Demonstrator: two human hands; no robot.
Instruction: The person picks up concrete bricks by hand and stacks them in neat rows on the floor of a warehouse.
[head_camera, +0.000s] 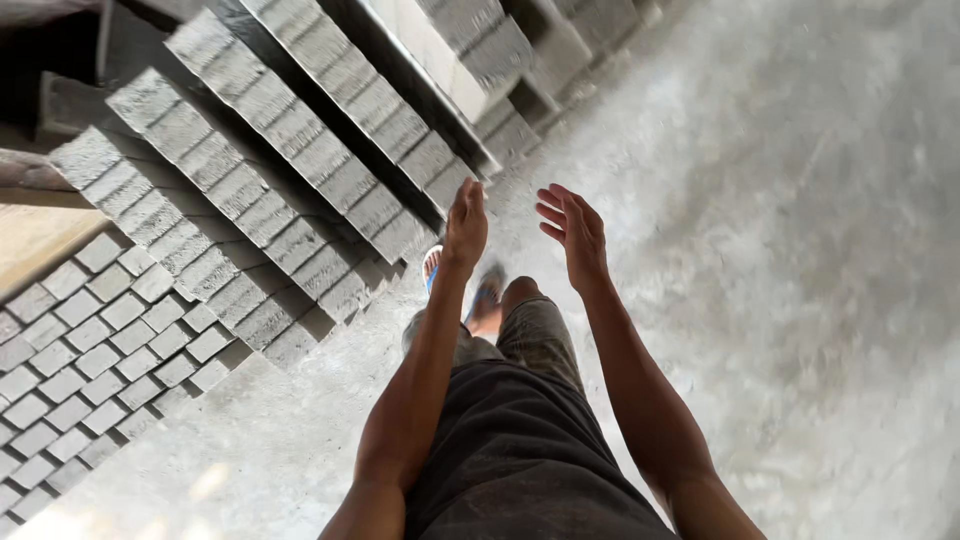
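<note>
Strong daylight is cast across the concrete floor (800, 250) at right, the far left is left dark, and motion blur is seen throughout.

Looking down, I see my left hand (466, 225) and right hand (573, 232) both held out empty with fingers loose, above a dusty concrete floor (780, 250). Stepped rows of grey blocks (250, 190) stand just left of my left hand, near my blue sandals (486, 290).

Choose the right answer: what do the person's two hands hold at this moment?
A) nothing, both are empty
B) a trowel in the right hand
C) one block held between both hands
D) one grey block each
A: the left hand and the right hand are open and empty, beside the rows of grey blocks.
</note>
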